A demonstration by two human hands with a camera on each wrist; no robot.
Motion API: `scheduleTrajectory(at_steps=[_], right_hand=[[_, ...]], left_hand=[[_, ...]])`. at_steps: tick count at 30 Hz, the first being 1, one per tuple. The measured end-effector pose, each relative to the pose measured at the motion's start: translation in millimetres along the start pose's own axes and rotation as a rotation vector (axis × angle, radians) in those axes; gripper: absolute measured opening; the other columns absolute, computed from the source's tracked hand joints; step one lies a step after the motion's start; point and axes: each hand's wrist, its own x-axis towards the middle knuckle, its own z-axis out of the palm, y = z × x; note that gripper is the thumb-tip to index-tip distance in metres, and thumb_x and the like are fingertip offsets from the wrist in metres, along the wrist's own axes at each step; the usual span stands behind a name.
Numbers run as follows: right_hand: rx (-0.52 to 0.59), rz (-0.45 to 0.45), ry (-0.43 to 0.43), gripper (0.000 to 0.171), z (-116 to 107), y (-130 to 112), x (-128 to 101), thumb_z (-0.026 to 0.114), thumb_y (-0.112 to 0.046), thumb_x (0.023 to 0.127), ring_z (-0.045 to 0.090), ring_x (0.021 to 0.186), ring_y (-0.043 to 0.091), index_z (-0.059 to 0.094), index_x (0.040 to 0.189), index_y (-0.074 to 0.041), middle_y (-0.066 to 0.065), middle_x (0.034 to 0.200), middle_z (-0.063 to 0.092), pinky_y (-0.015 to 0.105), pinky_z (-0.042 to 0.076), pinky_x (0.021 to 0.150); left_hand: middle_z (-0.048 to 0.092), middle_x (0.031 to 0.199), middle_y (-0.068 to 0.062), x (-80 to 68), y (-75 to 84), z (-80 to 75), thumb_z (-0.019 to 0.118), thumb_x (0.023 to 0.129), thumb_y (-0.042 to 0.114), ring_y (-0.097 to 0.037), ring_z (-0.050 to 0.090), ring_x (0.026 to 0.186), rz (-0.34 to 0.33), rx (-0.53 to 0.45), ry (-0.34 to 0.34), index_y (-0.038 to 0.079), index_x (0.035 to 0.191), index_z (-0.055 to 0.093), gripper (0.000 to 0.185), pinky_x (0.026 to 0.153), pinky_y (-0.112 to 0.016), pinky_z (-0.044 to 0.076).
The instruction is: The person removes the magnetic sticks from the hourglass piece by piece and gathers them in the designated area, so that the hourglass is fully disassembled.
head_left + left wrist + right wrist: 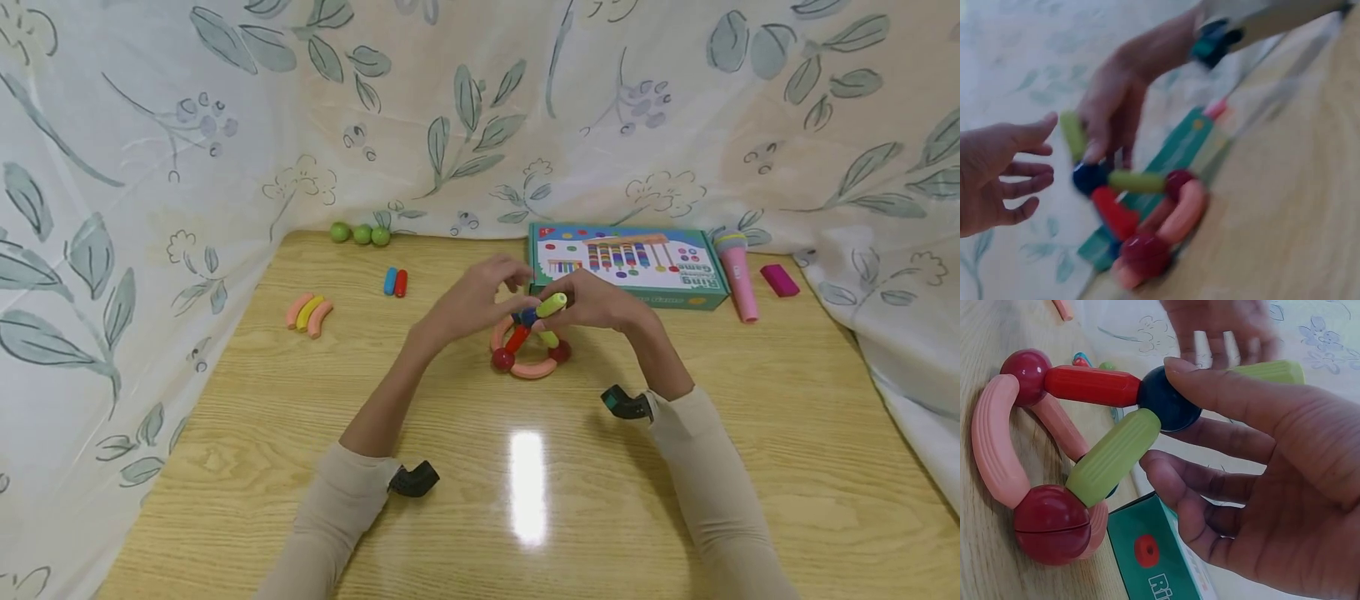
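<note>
Right hand (600,302): fingers curled round a loose yellow-green plastic rod (552,305), holding its end against the dark blue ball (1168,398) at the top of the toy frame.
Left hand (480,292): fingers spread and relaxed, holding nothing, hovering just beside the blue ball.
Toy frame (528,348): stands on the pale wooden table (225,417), in the middle, in front of the box.
Built so far: a base ring of curved pink ribbed pieces (994,450) joined by two dark red balls (1050,524); a red rod (1091,386) and a second yellow-green rod (1113,456) rise from those balls and meet at the blue ball.
In hand: by my reading, the loose rod is only now being set on the top ball; whether it has caught, I cannot tell.
Unused parts: three curved pieces (309,313), a blue and a red short rod (395,282), three green balls (361,234), well apart to the left.
Also there: teal game box (628,265), pink toy microphone (738,275), magenta block (780,280).
</note>
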Motion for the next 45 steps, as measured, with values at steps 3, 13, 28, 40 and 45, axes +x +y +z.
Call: scheduleTrajectory(at_steps=[3,13,28,40,45], right_hand=[[0.008,-0.032,-0.001,0.032,-0.5,0.7,-0.5,0.077,-0.011,0.094,0.041,0.062,0.01,0.074,0.125,-0.002,0.004,0.097,0.075,0.027,0.04,0.06],[0.053,-0.055,-0.034,0.034,-0.4,5.3,-0.5,0.071,-0.003,0.096,0.043,0.063,0.008,0.069,0.13,0.0,0.015,0.112,0.073,0.025,0.041,0.062],[0.092,-0.092,-0.061,0.017,1.1,7.7,0.3,0.081,-0.012,0.091,0.074,0.09,0.018,0.08,0.107,-0.006,0.011,0.099,0.08,0.03,0.058,0.082],[0.048,-0.108,-0.066,0.03,-0.8,7.6,-0.8,0.08,-0.01,0.091,0.072,0.09,0.024,0.076,0.12,-0.004,0.016,0.101,0.078,0.029,0.057,0.079],[0.021,-0.129,-0.074,0.036,0.3,6.4,1.7,0.08,-0.013,0.092,0.072,0.094,0.026,0.074,0.127,-0.005,0.014,0.106,0.079,0.032,0.058,0.085]], left_hand=[[0.067,0.115,-0.01,2.2,17.9,13.8,0.075,0.098,0.03,-0.022,0.061,0.104,0.093,0.015,-0.069,0.004,0.129,0.068,0.041,0.094,-0.036,0.056],[0.069,0.113,-0.008,3.3,26.1,27.7,0.073,0.099,0.029,-0.02,0.06,0.097,0.046,0.134,-0.044,0.005,0.125,0.073,0.035,0.085,-0.028,0.052],[0.069,0.09,-0.006,0.5,34.9,23.7,0.068,0.102,0.021,-0.014,0.054,0.077,-0.022,0.173,-0.035,0.005,0.103,0.07,0.017,0.069,-0.02,0.044],[0.056,0.082,-0.005,1.4,27.9,11.8,0.058,0.108,0.02,-0.017,0.052,0.071,-0.179,0.128,0.025,0.0,0.122,0.061,0.024,0.061,-0.02,0.038],[0.058,0.081,-0.007,-6.1,0.2,-1.4,0.061,0.107,0.027,-0.019,0.051,0.066,-0.359,0.249,0.146,0.001,0.125,0.056,0.032,0.057,-0.027,0.04]])
